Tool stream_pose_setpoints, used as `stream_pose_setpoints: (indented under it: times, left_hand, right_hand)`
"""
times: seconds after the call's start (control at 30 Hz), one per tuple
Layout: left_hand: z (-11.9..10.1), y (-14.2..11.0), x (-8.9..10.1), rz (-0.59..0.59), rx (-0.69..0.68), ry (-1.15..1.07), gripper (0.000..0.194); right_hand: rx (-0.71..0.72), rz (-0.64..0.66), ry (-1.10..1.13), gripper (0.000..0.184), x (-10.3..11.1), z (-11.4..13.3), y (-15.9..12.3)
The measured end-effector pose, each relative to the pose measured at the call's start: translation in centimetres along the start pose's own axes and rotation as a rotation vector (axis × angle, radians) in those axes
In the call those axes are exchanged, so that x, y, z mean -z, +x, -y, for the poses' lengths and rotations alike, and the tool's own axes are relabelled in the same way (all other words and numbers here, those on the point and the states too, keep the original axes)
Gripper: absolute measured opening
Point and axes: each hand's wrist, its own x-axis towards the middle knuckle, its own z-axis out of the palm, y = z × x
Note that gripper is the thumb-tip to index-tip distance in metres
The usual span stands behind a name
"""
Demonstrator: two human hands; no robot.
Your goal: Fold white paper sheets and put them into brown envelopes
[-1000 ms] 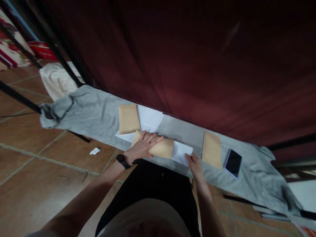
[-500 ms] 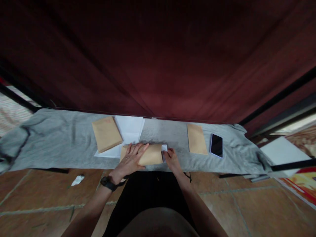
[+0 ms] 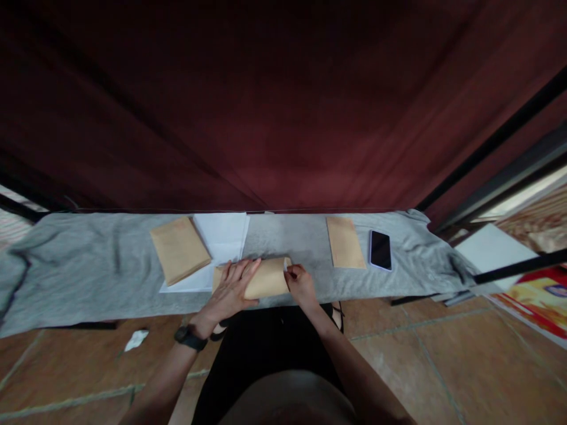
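Observation:
A brown paper envelope (image 3: 268, 280) lies crosswise in front of me on the grey cloth. My left hand (image 3: 231, 289) rests flat on its left part, fingers stretched out and pressing it down. At the envelope's open right end, my right hand (image 3: 301, 284) pinches a folded white paper (image 3: 286, 264). Only a small piece of that paper shows; the rest is inside the envelope or behind my fingers. Beyond my left hand, a stack of brown envelopes (image 3: 179, 249) lies partly over white sheets (image 3: 224, 236).
A single brown envelope (image 3: 346, 242) and a phone (image 3: 380, 250) lie to the right on the grey cloth (image 3: 292, 236). A dark red curtain (image 3: 274, 118) hangs behind the narrow bench. Black metal bars (image 3: 518, 268) stand at the sides. A white scrap (image 3: 136, 340) lies on the tiled floor.
My right hand has moved slightly left, and the white paper has gone further into the envelope. My left hand stays on the envelope. The view has shifted a little.

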Motion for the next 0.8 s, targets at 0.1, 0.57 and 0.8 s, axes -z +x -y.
stream_pose_setpoints:
  times: [0.1,0.57,0.8]
  left_hand:
    - [0.0,0.1,0.0,-0.001,-0.006,0.015,0.111]
    - [-0.7,0.8,0.8,-0.016,-0.065,0.093,0.107]
    - [-0.2,2.9,2.7,-0.062,-0.073,0.096,0.089]
  right_hand:
    - [-0.016,-0.037,-0.021,0.012,0.1,0.1,-0.2]
    - [-0.108,-0.134,0.114,0.024,0.4,0.4,-0.4]
    - [-0.31,-0.015,0.526,0.013,0.9,-0.3,1.1]
